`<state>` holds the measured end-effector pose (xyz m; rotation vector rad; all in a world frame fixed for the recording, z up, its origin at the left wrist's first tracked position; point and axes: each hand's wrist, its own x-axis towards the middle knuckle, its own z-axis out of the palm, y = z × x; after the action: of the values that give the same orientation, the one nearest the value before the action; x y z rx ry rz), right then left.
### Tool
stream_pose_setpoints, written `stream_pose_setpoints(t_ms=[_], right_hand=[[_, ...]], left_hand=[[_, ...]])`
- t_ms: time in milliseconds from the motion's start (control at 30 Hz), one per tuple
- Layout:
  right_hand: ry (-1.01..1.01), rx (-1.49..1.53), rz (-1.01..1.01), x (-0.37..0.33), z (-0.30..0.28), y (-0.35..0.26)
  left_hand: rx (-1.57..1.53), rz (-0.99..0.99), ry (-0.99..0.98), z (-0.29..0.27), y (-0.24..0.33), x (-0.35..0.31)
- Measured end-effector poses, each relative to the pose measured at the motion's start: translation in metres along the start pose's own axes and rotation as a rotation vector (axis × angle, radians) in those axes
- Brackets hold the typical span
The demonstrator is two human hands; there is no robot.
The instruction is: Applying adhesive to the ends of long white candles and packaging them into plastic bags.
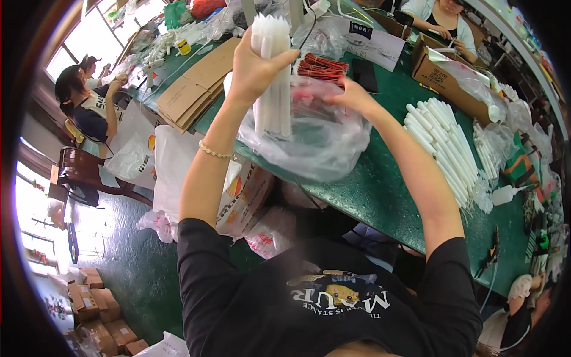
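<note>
My left hand [254,68] is wrapped around a bundle of white tubes [272,110], held upright above the near edge of the green table. Their upper ends form a jagged white top. Just right of and behind the bundle lies a crumpled clear plastic bag [324,149] with reddish patches. My right hand [355,98] is at the bag's far right rim, with thumb and fingers closed on the film; the fingertips are partly hidden. Beyond that hand are bundles of red wires [321,68]. A pile of white tubes [440,146] fans out to the right of my right forearm.
Flattened brown cardboard [196,83] lies at the left table edge, above white bags [178,166]. An open carton [455,83] and a white bottle [505,195] stand on the right. A black phone-like slab [364,74] lies behind the wires. Other people sit around the table.
</note>
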<state>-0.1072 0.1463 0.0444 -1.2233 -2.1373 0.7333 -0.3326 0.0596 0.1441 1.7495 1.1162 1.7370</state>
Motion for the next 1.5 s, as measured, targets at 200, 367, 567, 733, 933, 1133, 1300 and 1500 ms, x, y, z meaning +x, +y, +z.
stream_pose_setpoints(t_ms=[200, 367, 567, 733, 933, 1133, 1300, 1500], right_hand=[[0.421, 0.324, 0.062, 0.007, -0.028, -0.036], [0.541, 0.358, -0.076, 0.012, -0.057, -0.060], [0.287, 0.362, 0.105, 0.004, -0.082, -0.063], [-0.281, 0.456, 0.222, -0.025, -0.094, -0.070], [-0.498, 0.395, 0.059, -0.034, -0.097, -0.041], [-0.516, 0.442, 0.084, -0.025, -0.065, -0.025], [-0.382, -0.001, -0.208, 0.003, -0.030, 0.058], [0.072, 0.190, 0.015, -0.018, -0.005, -0.002]], left_hand=[[0.093, -0.026, -0.054, -0.016, 0.006, -0.010], [0.191, -0.047, -0.171, -0.013, 0.019, -0.001], [0.301, -0.042, -0.414, -0.005, 0.024, 0.012], [0.528, 0.025, -0.585, 0.009, -0.003, 0.008], [0.788, 0.019, -0.863, 0.035, 0.018, -0.017], [0.776, 0.193, -0.865, 0.048, 0.021, -0.041], [0.670, 0.472, -0.841, 0.073, 0.035, -0.052], [0.571, 0.619, -0.678, 0.068, 0.048, -0.076]])
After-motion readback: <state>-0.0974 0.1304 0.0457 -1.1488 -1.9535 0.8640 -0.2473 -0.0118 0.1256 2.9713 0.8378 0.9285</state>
